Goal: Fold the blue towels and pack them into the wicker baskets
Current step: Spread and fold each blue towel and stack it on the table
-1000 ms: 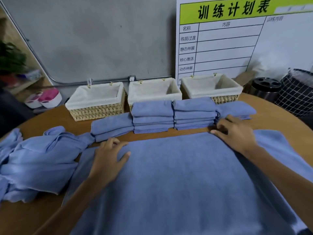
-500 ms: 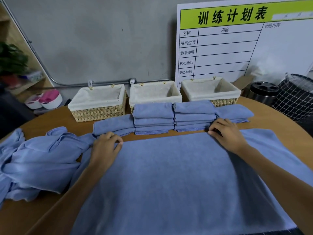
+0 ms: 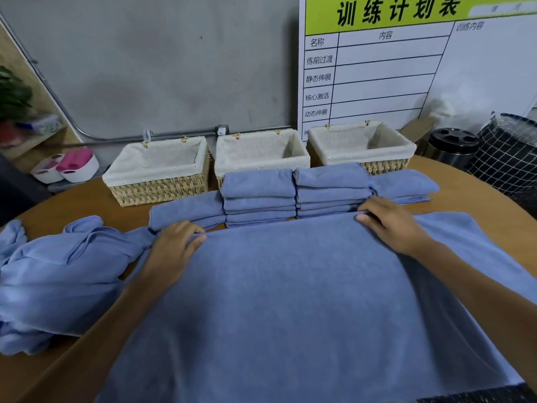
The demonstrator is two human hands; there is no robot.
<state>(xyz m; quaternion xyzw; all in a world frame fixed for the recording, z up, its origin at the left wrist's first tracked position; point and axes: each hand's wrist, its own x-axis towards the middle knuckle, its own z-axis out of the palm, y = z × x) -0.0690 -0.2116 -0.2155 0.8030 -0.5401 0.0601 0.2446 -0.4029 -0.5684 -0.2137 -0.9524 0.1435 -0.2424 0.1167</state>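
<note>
Large blue towel spread flat on near half of table. Left hand and right hand each at its far edge, fingers curled and pinching the hem. Folded towel stacks just beyond, touching the edge. Three wicker baskets in a row at far side. Unfolded towels heap lies left.

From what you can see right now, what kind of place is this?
Probably a back room of a gym or fitness studio. A board printed as a training plan, with rows for stretching and core activation, leans on the wall; stacks of folded blue towels wait before lined wicker baskets on a round wooden table.
</note>
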